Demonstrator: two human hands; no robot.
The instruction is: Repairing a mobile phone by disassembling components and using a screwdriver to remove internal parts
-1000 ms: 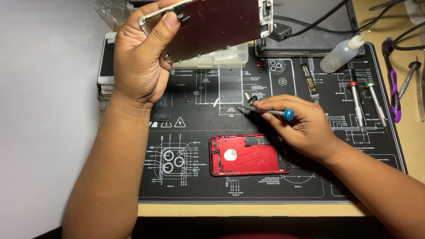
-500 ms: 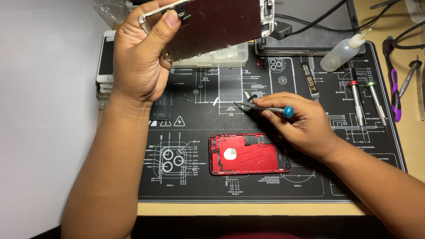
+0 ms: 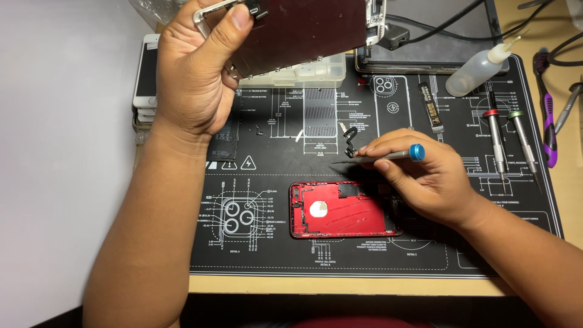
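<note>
My left hand (image 3: 197, 73) holds a phone screen panel (image 3: 303, 30) up at the top of the view, its dark back side facing me and its white frame at the edges. My right hand (image 3: 425, 179) rests on the black repair mat (image 3: 273, 261) and grips a thin screwdriver with a blue cap (image 3: 388, 156), its tip pointing left near a small black flex part (image 3: 350, 138) lying on the mat. A red phone housing (image 3: 343, 209) lies open on the mat just below and left of my right hand.
Two screwdrivers (image 3: 510, 143) lie on the mat at right beside a purple-handled tool (image 3: 548, 115). A clear squeeze bottle (image 3: 483, 68) lies at upper right. A clear parts box (image 3: 303, 74), a stack of phones (image 3: 146, 82) and black cables (image 3: 437, 27) sit along the back.
My right hand shifted the blue-capped screwdriver slightly, staying beside the small flex part. My left hand keeps the screen panel raised with almost no movement.
</note>
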